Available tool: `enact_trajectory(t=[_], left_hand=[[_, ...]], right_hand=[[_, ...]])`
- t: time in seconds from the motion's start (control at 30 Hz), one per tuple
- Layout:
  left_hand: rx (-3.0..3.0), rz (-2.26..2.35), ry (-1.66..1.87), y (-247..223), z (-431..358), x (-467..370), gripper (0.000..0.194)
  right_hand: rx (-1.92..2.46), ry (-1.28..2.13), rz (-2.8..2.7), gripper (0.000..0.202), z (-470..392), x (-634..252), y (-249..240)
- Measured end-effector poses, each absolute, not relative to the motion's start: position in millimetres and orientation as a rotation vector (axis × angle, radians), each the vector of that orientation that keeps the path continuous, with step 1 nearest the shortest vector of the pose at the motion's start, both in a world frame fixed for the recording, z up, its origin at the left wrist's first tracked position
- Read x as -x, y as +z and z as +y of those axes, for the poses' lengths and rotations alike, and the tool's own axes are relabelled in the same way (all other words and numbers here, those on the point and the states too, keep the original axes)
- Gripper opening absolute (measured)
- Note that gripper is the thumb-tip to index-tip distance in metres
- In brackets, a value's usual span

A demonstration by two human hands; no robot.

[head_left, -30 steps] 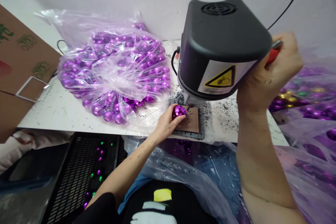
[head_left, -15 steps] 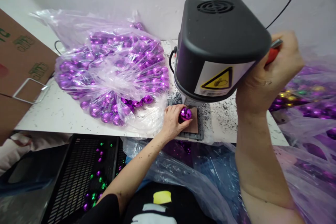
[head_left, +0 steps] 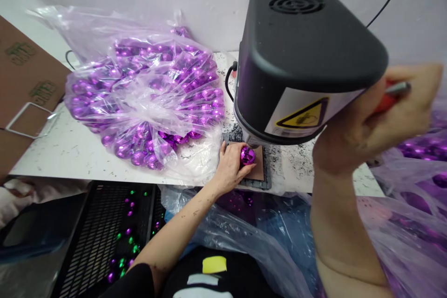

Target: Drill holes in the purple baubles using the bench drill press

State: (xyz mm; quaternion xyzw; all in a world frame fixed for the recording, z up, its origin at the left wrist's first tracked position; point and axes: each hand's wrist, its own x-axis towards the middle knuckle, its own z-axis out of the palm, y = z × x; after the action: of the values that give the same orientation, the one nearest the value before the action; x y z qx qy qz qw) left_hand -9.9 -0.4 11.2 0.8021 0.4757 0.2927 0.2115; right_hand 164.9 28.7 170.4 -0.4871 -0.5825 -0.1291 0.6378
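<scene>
Closest to the worker, a right hand [head_left: 405,111] wraps a red handle [head_left: 385,103] on a black machine [head_left: 310,56]. At the counter [head_left: 49,153], the left hand [head_left: 228,166] pinches a faceted purple ball [head_left: 247,155] over a brown pad [head_left: 259,171], beneath the machine's head. The work appears midway on this one ball, not yet released; beyond, a clear bag [head_left: 148,98] bulges with purple balls, whether finished or waiting impossible to tell.
</scene>
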Motion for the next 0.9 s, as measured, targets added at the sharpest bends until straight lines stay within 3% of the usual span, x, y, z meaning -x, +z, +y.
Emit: enact_trajectory(t=[0.13, 0.57, 0.9], left_hand=[[-2.222, 1.314, 0.812, 12.6, -0.9, 10.6, 0.044], [-2.217, 1.327, 0.822, 11.2, -1.9, 9.5, 0.045], [-2.199, 1.317, 0.851, 13.8, -1.5, 9.5, 0.047]], right_hand=[[0.937, -0.601, -1.245, 0.034, 7.3, -159.7, 146.9], [0.857, -0.552, -1.313, 0.023, -6.3, -161.1, 103.3], [0.888, -0.260, -1.237, 0.022, -15.5, -146.3, 92.2]])
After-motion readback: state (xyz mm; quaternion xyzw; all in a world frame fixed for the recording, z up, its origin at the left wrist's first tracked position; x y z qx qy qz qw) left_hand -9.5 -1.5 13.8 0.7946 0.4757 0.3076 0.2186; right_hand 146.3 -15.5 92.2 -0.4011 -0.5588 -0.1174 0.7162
